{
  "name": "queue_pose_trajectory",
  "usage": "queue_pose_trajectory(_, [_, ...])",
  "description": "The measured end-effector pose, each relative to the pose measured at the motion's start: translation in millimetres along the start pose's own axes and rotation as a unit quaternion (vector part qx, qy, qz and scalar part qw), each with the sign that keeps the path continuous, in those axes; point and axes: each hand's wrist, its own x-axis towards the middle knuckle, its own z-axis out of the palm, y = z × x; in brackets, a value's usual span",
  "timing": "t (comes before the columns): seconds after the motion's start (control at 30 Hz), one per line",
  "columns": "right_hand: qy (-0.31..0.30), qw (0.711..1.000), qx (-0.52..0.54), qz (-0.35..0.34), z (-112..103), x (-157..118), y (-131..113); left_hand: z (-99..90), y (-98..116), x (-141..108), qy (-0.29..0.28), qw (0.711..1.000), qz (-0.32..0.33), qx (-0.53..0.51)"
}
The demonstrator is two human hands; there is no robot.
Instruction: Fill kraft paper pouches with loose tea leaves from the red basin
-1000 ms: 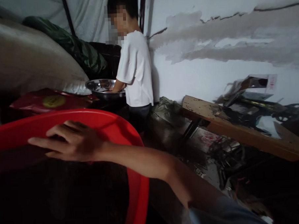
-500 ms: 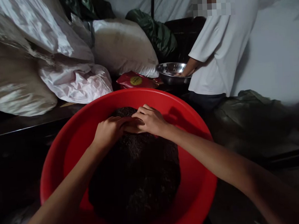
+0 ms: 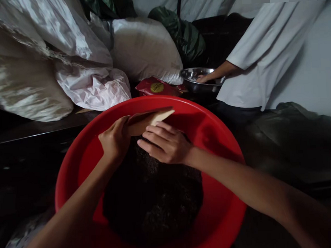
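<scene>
A large red basin [image 3: 223, 139] holds a dark, crumbly heap [image 3: 157, 197]. Over the heap's far edge, my left hand [image 3: 115, 139] grips the left end of a flat tan piece [image 3: 142, 125] that looks like cardboard, tilted up on edge. My right hand [image 3: 167, 142] is beside it on the right, its fingers spread and slightly curled near the lower edge of the piece. Whether those fingertips touch the piece is hard to tell.
Behind the basin lie white sacks [image 3: 145, 48], a pinkish-white bag [image 3: 98, 88] and a red packet [image 3: 155, 87]. At the back right, a person in a white shirt [image 3: 261, 61] has a hand in a metal bowl [image 3: 205, 86].
The tan piece has been lifted and tilted up in my left hand. My right hand has come away from my left, its fingers opening. The view has shifted slightly, and the person leans differently.
</scene>
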Motion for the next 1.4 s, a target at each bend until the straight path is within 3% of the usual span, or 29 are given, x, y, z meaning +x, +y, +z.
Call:
queue_pose_trajectory(0.17, [-0.163, 0.973, -0.026, 0.16, 21.6, 13.5, -7.7, 0.8, 17.3, -2.4, -0.104, 0.993, -0.048, 0.003])
queue_pose_trajectory(0.27, [-0.259, 0.955, 0.014, 0.141, 25.8, 12.8, -0.4, 2.6, 25.3, -0.4, -0.171, 0.977, -0.125, -0.034])
queue_pose_trajectory(0.33, [-0.333, 0.937, 0.066, 0.083, 26.0, 12.1, -0.5, 6.7, 24.2, -1.3, -0.156, 0.959, -0.206, -0.115])
queue_pose_trajectory(0.4, [-0.38, 0.918, 0.103, 0.043, 25.0, 13.1, -6.1, 11.3, 20.2, -3.9, -0.106, 0.935, -0.278, -0.191])
queue_pose_trajectory(0.47, [-0.354, 0.927, 0.115, 0.05, 21.6, 14.2, -13.0, 12.7, 16.4, -5.7, -0.061, 0.925, -0.304, -0.219])
queue_pose_trajectory(0.57, [-0.203, 0.96, 0.187, 0.046, 10.7, 7.9, -14.3, 4.0, 11.5, -1.5, -0.004, 0.951, -0.262, -0.166])
queue_pose_trajectory(0.67, [-0.058, 0.961, 0.27, 0.03, 2.9, -9.7, -3.3, -11.1, 0.9, 9.4, 0.007, 0.981, -0.181, -0.073])
queue_pose_trajectory(0.73, [0.019, 0.955, 0.27, 0.121, 10.4, -23.1, 4.4, -17.2, -9.5, 14.9, 0.007, 0.989, -0.143, -0.043])
queue_pose_trajectory(0.8, [0.051, 0.926, 0.254, 0.274, 31.8, -35.1, 7.7, -17.8, -19.1, 16.0, 0.017, 0.992, -0.122, -0.035])
queue_pose_trajectory(0.83, [0.031, 0.905, 0.249, 0.344, 46.4, -40.7, 7.0, -16.5, -22.5, 14.8, 0.019, 0.993, -0.114, -0.036])
queue_pose_trajectory(0.9, [-0.083, 0.858, 0.267, 0.431, 76.9, -52.2, 0.2, -11.9, -25.2, 10.0, 0.002, 0.995, -0.093, -0.042])
queue_pose_trajectory(1.0, [-0.292, 0.794, 0.316, 0.43, 105.2, -69.6, -22.3, -5.2, -19.1, 1.2, -0.067, 0.996, -0.043, -0.038])
queue_pose_trajectory(1.07, [-0.363, 0.775, 0.334, 0.396, 105.7, -77.9, -40.2, -2.2, -11.8, -2.3, -0.13, 0.991, -0.01, -0.031])
queue_pose_trajectory(1.2, [-0.382, 0.784, 0.316, 0.373, 83.8, -77.0, -62.5, 0.7, -3.3, -0.9, -0.243, 0.97, 0.033, -0.005])
queue_pose_trajectory(1.3, [-0.383, 0.799, 0.293, 0.36, 71.5, -65.6, -65.5, 0.8, -5.1, 3.4, -0.256, 0.964, 0.064, -0.017])
queue_pose_trajectory(1.4, [-0.383, 0.813, 0.324, 0.294, 62.4, -46.9, -63.3, -1.4, -8.3, 6.5, -0.264, 0.958, 0.086, -0.071])
